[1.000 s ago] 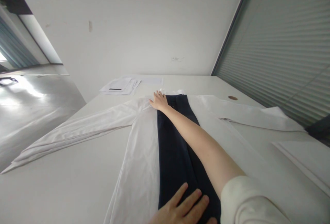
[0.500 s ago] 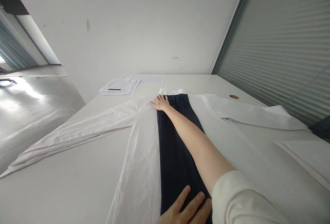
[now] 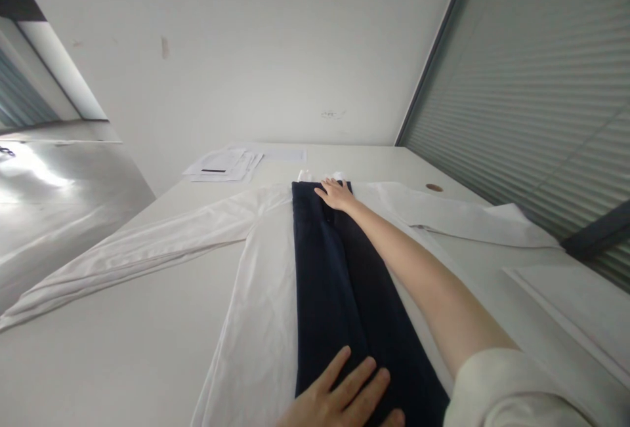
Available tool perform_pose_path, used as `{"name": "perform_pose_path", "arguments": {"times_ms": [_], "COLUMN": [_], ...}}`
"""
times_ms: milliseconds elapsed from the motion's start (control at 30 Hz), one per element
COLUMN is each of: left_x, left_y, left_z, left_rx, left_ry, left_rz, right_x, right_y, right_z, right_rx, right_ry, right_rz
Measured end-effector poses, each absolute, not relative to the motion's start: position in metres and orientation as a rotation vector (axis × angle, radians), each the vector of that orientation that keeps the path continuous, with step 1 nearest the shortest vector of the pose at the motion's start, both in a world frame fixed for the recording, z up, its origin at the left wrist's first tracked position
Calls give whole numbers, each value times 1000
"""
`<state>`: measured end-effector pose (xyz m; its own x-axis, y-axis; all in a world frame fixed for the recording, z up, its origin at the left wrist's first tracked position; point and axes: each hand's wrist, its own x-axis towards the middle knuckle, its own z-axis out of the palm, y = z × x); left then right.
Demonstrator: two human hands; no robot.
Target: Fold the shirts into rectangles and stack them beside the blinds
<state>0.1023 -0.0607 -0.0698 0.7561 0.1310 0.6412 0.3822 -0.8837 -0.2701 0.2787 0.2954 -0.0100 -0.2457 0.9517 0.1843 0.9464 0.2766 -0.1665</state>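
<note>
Dark navy trousers (image 3: 322, 283) lie lengthwise on top of a white long-sleeved shirt (image 3: 266, 296), which is spread flat with both sleeves stretched out sideways. At the far end, my right hand (image 3: 335, 193) rests on the right part of the waistband, fingers extended. Nearer to me, my left hand (image 3: 344, 394) lies over the lower part of the trousers with its fingers apart, cut off by the bottom edge of the view. Neither hand grips anything. A bit of white cloth shows beyond the waistband; the shirt's collar area is mostly covered.
All this lies on a white table (image 3: 123, 355). Papers (image 3: 224, 164) with a dark strip are at the far left, by the wall. A round hole (image 3: 434, 187) and a folded white item (image 3: 566, 296) are on the right, beside grey blinds (image 3: 516, 105).
My right hand has slid from the left corner of the waistband to its right part. My left hand stays near the bottom. The view has shifted slightly.
</note>
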Motion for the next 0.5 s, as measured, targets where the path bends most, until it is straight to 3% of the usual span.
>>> {"name": "perform_pose_path", "arguments": {"times_ms": [233,500], "left_x": [100,107], "left_y": [-72,-101], "left_z": [-70,-70], "left_rx": [-2611,-2471], "left_ry": [-376,-269], "left_rz": [-785,-693], "right_x": [292,266], "right_y": [239,85], "right_z": [-4,13], "right_rx": [-1570,-838], "right_ry": [-2475,-2933], "right_rz": [136,370]}}
